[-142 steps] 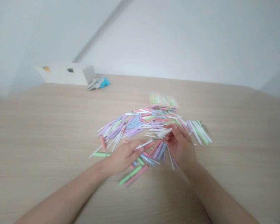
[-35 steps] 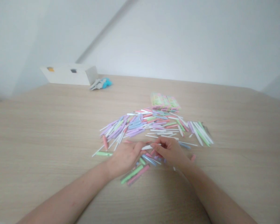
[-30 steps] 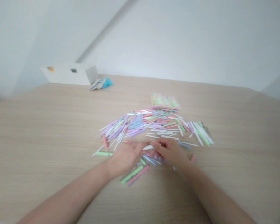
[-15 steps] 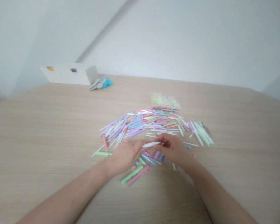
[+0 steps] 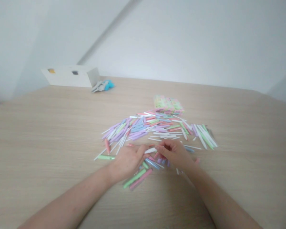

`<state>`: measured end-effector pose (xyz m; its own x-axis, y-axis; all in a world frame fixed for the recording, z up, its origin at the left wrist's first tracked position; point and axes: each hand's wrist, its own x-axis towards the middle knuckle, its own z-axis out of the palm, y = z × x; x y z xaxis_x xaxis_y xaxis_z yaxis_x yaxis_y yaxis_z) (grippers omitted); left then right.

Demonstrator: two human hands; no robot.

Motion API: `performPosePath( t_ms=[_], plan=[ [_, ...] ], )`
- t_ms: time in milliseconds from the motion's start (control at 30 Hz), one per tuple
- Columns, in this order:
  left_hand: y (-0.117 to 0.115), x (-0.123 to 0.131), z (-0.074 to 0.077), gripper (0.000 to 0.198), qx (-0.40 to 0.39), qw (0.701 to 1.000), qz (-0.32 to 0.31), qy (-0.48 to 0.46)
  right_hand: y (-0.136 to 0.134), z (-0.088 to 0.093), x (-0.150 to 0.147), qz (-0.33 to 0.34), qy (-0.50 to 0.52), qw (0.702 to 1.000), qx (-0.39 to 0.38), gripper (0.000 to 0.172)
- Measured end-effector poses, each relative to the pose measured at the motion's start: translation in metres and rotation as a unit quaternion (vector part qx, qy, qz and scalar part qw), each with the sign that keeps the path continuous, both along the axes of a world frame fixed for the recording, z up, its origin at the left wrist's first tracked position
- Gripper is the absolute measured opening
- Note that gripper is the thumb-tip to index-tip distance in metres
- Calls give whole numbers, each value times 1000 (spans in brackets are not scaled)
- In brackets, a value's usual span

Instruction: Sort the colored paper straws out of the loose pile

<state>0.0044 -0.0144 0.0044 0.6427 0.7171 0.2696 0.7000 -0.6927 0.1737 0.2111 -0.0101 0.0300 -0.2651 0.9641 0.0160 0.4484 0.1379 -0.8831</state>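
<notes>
Between my two hands lies a white tapered stick that looks like a pen barrel (image 5: 150, 150). My left hand (image 5: 128, 160) pinches its left end between thumb and fingers. At its right end, the thumb and fingertips of my right hand (image 5: 175, 154) are closed on it. Under and around the hands lie loose pen-like parts, among them a green barrel (image 5: 134, 178) and a pink barrel (image 5: 140, 179) side by side near me. Behind the hands spreads a heap of pastel barrels and thin white rods (image 5: 139, 128). Some pieces are hidden beneath my hands.
A stack of pink-and-green printed packs (image 5: 168, 105) stands behind the heap. To the right, several white and green sticks (image 5: 205, 136) lie in a row. At the back left are a white box (image 5: 70, 77) and a crumpled grey-and-blue item (image 5: 103, 86). A wall rises behind the table.
My right hand's fingertips have moved left along the white barrel, covering more of its right end. The left hand has hardly moved, and the heap looks the same.
</notes>
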Motion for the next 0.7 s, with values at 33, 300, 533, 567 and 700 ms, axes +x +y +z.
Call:
performPosePath(
  t_ms=[33,300,533,567,700],
  plan=[
    [0,0,0,38,2,1000,-4,-1,0,0,0,1,-9,1000,5,31],
    [3,0,2,35,4,1000,8,8,0,-9,-2,7,-28,999,16,42],
    [4,-2,6,36,-30,998,30,42,1,-7,3,37,97,994,22,23],
    [4,-2,7,37,-32,998,33,46,2,-7,3,35,97,994,27,20],
    [3,-1,5,38,-27,999,30,32,3,-5,4,17,90,996,1,14]
  ],
)
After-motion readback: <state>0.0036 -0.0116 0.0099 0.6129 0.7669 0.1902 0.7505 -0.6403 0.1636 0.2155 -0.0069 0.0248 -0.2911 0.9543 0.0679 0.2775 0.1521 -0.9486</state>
